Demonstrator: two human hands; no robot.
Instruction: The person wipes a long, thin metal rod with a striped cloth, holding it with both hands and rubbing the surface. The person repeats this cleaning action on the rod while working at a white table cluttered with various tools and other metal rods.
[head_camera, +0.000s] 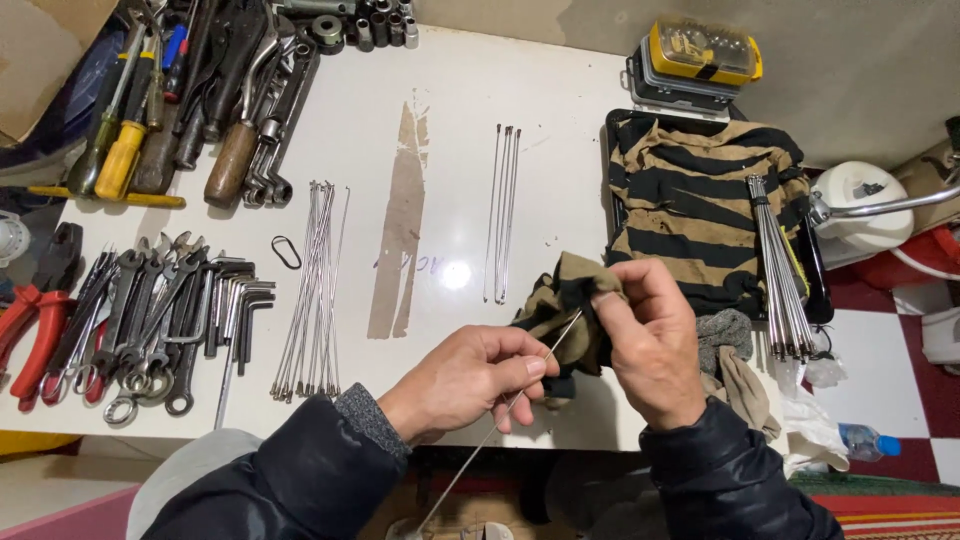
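Pinching a thin metal spoke between thumb and fingertips, the left hand is closed on the rod just below a striped rag, over the near edge of the white worktable. That spoke runs on a slant from the rag down past the table edge toward the floor. Closed around the bunched rag, the right hand grips it with thumb and fingers folded over the cloth, which wraps the upper end of the spoke. Both wrists are in dark jacket sleeves.

On the table, left of the hands, lies a loose bundle of spokes, and a smaller group of spokes lies further back near the middle. To the right, a striped cloth covers a dark tray, with another bundle of spokes resting on it. A row of spanners and hex keys sits at the left, red-handled pliers beside them, and screwdrivers with a wooden-handled tool lie at the back left. A yellow-lidded case stands at the back right
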